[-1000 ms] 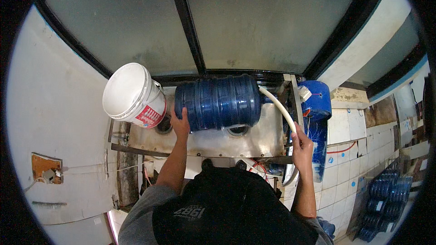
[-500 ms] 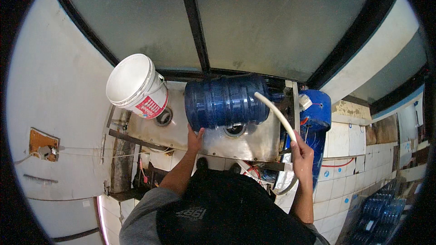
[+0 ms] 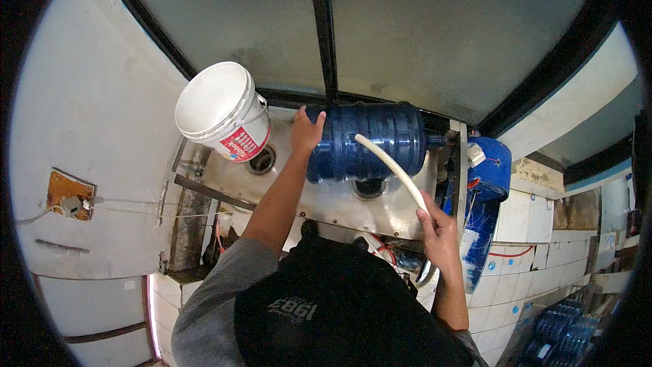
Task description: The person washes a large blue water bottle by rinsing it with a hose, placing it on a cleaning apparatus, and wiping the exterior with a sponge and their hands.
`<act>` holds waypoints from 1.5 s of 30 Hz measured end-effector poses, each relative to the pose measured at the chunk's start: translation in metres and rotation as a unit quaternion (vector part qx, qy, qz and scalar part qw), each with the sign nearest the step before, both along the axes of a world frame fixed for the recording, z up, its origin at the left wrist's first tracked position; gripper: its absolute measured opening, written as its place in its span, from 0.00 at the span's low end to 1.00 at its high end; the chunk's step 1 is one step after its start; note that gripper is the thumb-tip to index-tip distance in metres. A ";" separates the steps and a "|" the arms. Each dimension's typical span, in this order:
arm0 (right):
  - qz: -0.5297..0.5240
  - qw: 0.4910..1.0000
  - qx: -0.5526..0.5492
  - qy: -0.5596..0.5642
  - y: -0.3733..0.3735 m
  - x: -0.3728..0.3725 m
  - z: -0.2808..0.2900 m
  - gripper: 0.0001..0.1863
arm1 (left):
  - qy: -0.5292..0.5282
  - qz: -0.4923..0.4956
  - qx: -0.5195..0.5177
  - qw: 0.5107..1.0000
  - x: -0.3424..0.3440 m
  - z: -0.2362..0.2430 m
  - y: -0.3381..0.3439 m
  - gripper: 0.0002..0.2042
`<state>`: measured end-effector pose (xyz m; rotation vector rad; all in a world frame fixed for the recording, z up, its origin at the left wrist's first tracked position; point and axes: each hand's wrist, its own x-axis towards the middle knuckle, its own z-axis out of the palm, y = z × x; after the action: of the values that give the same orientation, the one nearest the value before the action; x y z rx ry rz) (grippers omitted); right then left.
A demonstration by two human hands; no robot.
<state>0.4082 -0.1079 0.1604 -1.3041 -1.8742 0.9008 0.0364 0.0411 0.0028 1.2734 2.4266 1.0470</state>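
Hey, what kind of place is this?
Probably a small water-refill or jug-washing workroom: a large blue jug lies on a metal counter with round openings, a pale hose is at hand, and more blue jugs are gathered at lower right.

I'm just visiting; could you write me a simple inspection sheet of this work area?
Surface: metal counter with two round openings.
Job's things: large blue bottle lying sideways, neck rightward; pale hose, end before the bottle, contact unclear.
Clutter: white bucket at the counter's left.
Grippers (bare hands): left hand on the bottle's left end, right hand holding the hose.
Cables: white cord by the left wall.
Surroundings: frosted panes behind, blue barrel right, more bottles lower right.
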 end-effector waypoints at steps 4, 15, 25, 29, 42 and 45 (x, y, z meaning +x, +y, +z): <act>-0.002 0.999 -0.046 0.010 0.000 -0.025 -0.002 0.22 | 0.016 -0.023 -0.019 0.999 -0.004 -0.002 -0.002 0.33; -0.006 0.998 -0.057 -0.021 0.013 -0.099 0.016 0.22 | 0.051 -0.084 0.078 0.992 -0.027 -0.015 0.009 0.26; -0.031 0.994 -0.108 0.009 0.011 -0.143 0.004 0.23 | -0.079 -0.154 0.007 0.985 -0.052 -0.004 0.026 0.32; -0.054 0.993 -0.106 -0.014 0.010 -0.143 0.007 0.23 | -0.042 -0.137 -0.025 0.989 -0.036 -0.016 0.026 0.46; -0.183 0.982 -0.046 -0.022 -0.003 -0.063 -0.025 0.24 | -0.025 -0.076 0.000 0.997 -0.022 -0.008 0.008 0.36; -0.218 0.972 -0.087 0.003 -0.007 -0.041 -0.010 0.26 | -0.001 -0.059 0.020 0.998 -0.022 -0.011 -0.003 0.35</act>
<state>0.3673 -0.1148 0.1500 -1.7302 -1.4390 0.8419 0.0147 0.0377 -0.0080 1.4079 2.3080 1.0695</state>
